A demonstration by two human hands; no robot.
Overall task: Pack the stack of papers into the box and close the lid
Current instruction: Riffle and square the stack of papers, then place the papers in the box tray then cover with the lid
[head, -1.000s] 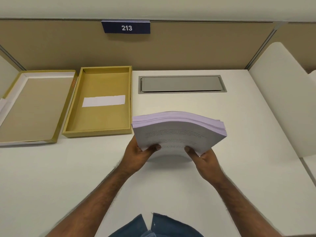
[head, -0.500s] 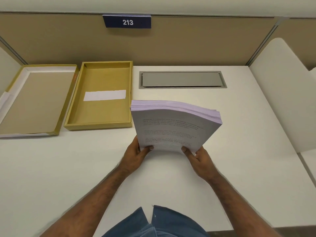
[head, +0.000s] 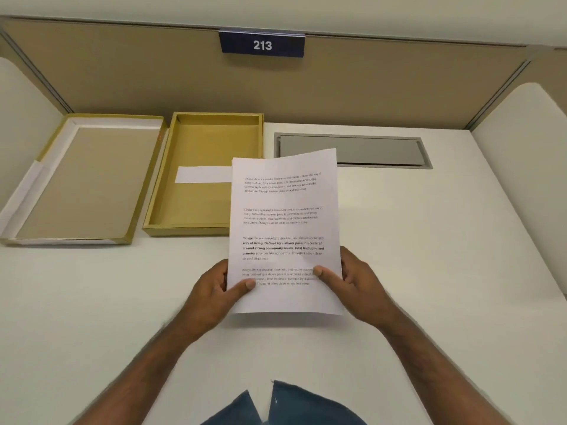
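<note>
Holding item, head view: stack of papers (head: 283, 228) stood upright above the desk (head: 429, 240), left hand (head: 214, 291) and right hand (head: 357, 285) clamped on its lower edges, thumbs across the printed face. Open yellow box (head: 201, 176) just beside, to the left, white slip inside; lid (head: 82, 179) further left, inside up. Advice: square the edges on the desk, keep both grips firm, then lower flat into the box

I'm looking at a white desk (head: 429, 256) with a grey cable hatch (head: 352, 150) set flush near the back, a tan partition (head: 383, 87) behind it, and a navy "213" plate (head: 262, 44) on top
</note>
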